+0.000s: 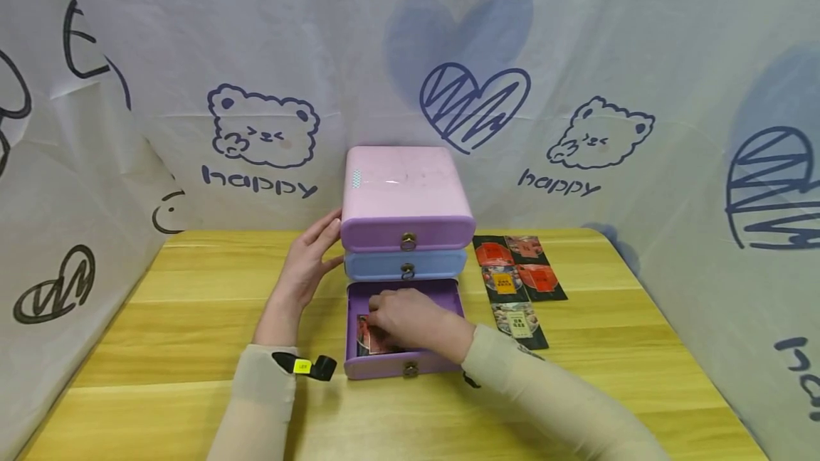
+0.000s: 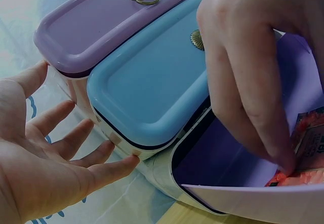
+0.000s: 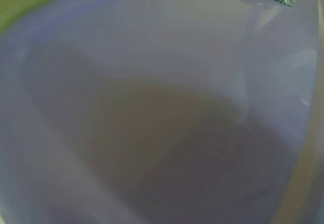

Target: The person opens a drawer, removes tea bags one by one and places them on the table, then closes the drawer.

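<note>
A small drawer cabinet (image 1: 403,180) has a pink top drawer front, a blue middle one and a purple bottom drawer (image 1: 411,367) pulled out. My left hand (image 1: 304,267) touches the cabinet's left side, fingers spread, as the left wrist view also shows (image 2: 61,153). Inside the bottom drawer, my right hand (image 1: 410,315) holds a red and black printed packet (image 1: 363,336) with fingers bent down over it. Fingertips meet the packet's edge (image 2: 310,145) in the left wrist view; the thumb tip is hidden. The right wrist view shows only the purple drawer front (image 3: 152,46).
Several printed packets (image 1: 493,253) lie flat in two columns on the wooden table (image 1: 615,347), right of the cabinet. Ring pulls (image 1: 408,241) stick out from the drawer fronts. A white cloth (image 1: 384,34) with drawn bears and hearts hangs behind the table and along its sides.
</note>
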`<state>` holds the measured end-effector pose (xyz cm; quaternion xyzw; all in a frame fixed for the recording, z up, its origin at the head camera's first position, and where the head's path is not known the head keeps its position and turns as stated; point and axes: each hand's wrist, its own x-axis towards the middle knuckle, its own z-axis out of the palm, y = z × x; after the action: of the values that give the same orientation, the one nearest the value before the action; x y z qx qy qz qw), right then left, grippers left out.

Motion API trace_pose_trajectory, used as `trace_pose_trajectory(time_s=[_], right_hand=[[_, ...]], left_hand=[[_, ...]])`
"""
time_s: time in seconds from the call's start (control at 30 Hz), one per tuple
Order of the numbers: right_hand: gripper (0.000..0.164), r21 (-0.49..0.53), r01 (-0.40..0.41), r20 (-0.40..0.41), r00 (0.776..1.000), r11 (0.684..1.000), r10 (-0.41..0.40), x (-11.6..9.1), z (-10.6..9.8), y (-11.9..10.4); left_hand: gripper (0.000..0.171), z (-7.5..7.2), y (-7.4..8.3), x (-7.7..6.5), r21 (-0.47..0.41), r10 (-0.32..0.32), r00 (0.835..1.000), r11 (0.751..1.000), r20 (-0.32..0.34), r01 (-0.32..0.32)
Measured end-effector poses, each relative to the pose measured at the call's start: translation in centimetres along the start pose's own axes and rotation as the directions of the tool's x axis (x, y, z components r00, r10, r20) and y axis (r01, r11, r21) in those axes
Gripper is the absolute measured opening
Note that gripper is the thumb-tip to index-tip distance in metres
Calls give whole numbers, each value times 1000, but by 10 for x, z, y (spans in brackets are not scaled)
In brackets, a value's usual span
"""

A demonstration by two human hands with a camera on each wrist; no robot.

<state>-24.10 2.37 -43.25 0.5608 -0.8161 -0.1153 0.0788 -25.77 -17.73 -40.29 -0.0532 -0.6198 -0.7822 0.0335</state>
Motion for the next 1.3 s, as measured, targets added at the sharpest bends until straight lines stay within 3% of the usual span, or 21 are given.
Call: trace_pose_trajectory(time_s=[0.4,0.8,1.3], right_hand=[[15,108,37,16,999,994,-39,-2,0,3],[36,87,-17,118,993,996,6,-3,-3,0],[40,74,-13,99,995,997,6,-6,-3,1]], left_hand=[[50,-1,1,0,-10,2,1000,1000,8,-1],[52,0,2,-1,6,-3,1000,1000,13,3],[52,0,2,-1,-2,-4,1000,1000,13,4]])
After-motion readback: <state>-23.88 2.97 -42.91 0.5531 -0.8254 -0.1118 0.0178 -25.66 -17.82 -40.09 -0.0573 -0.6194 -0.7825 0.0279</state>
